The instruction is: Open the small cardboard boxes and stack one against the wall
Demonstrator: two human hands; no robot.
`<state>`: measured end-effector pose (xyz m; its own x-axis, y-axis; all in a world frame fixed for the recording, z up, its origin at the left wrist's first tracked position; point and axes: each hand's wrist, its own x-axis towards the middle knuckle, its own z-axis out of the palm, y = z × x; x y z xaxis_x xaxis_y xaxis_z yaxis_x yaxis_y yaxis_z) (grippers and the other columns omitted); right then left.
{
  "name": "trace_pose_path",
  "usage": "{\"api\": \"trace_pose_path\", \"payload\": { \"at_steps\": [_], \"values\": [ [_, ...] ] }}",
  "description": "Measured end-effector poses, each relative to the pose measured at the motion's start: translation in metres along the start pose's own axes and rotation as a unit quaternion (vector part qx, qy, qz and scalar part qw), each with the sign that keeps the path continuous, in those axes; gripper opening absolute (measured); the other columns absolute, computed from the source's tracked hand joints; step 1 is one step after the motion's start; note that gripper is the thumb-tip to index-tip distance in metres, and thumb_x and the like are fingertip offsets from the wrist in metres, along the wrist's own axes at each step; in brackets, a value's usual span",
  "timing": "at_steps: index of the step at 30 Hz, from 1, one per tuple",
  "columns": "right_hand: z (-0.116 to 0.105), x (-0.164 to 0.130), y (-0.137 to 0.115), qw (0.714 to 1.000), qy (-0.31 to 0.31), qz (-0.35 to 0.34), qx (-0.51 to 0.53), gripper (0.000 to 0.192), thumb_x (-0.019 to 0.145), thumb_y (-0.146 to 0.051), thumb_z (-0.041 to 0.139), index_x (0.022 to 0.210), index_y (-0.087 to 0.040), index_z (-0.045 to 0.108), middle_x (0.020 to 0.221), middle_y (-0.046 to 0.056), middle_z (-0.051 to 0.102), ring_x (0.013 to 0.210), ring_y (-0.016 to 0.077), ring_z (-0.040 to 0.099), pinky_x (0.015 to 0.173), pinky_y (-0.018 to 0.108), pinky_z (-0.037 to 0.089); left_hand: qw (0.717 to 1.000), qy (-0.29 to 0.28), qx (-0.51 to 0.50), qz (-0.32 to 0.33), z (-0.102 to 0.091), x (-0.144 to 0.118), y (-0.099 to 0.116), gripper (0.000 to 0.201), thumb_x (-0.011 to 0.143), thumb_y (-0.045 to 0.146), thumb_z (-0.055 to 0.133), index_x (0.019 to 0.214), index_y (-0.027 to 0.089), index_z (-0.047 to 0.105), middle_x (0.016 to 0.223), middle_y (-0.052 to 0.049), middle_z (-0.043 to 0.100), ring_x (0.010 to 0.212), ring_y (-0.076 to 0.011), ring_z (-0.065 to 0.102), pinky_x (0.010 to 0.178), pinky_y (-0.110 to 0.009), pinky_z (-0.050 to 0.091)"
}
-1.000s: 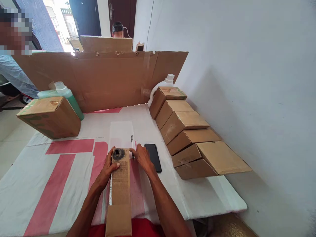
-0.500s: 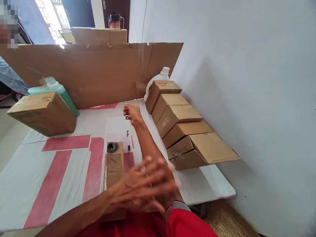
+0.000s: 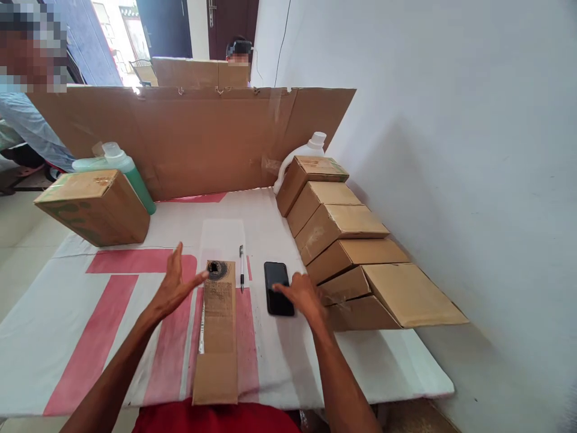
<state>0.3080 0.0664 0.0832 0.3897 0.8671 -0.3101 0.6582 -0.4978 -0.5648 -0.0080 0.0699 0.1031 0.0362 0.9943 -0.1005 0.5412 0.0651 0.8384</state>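
My left hand (image 3: 175, 287) hovers over the table at the left of a long cardboard strip (image 3: 220, 337), its thumb and fingers spread with nothing in them. The strip lies lengthwise toward me and has a dark-ringed hole (image 3: 217, 270) at its far end. A black pen (image 3: 241, 273) rests just right of the strip. Farther right is a black smartphone (image 3: 278, 304), screen up. My right hand (image 3: 303, 294) is at the phone's right side, thumb stretched out over the screen and apart from the fingers. Whether the thumb touches it I cannot tell.
Several cardboard boxes (image 3: 342, 219) line the table's right side by the wall. A white jug (image 3: 301, 151) stands behind them. At the left are another box (image 3: 97, 207) and a green-liquid bottle (image 3: 137, 183). A cardboard panel (image 3: 193, 141) closes the back; people are beyond it.
My right hand has drawn back from the far part of the table to the phone, which now shows. My left hand has moved off my right forearm to the left of the strip.
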Motion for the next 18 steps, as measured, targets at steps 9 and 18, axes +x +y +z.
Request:
{"api": "trace_pose_path", "payload": {
  "at_steps": [9,18],
  "values": [
    [0.041,-0.012,0.018,0.993,-0.016,0.029,-0.111,0.066,0.077,-0.047,0.077,0.123,-0.005,0.055,0.13,0.029,0.06,0.126,0.0435,0.057,0.093,0.049,0.05,0.934,-0.12,-0.327,-0.083,0.057,-0.029,-0.04,0.104,0.086,0.053,0.071,0.164,0.025,0.01,0.172,-0.013,0.016,0.156,-0.0361,0.024,0.127,-0.052,0.024],
    [0.061,-0.007,0.022,0.999,-0.017,0.015,0.046,0.054,0.072,-0.043,0.07,0.113,-0.01,0.06,0.114,0.026,0.071,0.111,0.0423,0.068,0.088,0.046,0.053,0.934,-0.165,-0.316,-0.033,0.037,-0.03,-0.026,0.101,0.078,0.048,0.075,0.161,0.031,0.021,0.164,-0.011,0.035,0.15,-0.0367,0.035,0.123,-0.054,0.027]
  ]
}}
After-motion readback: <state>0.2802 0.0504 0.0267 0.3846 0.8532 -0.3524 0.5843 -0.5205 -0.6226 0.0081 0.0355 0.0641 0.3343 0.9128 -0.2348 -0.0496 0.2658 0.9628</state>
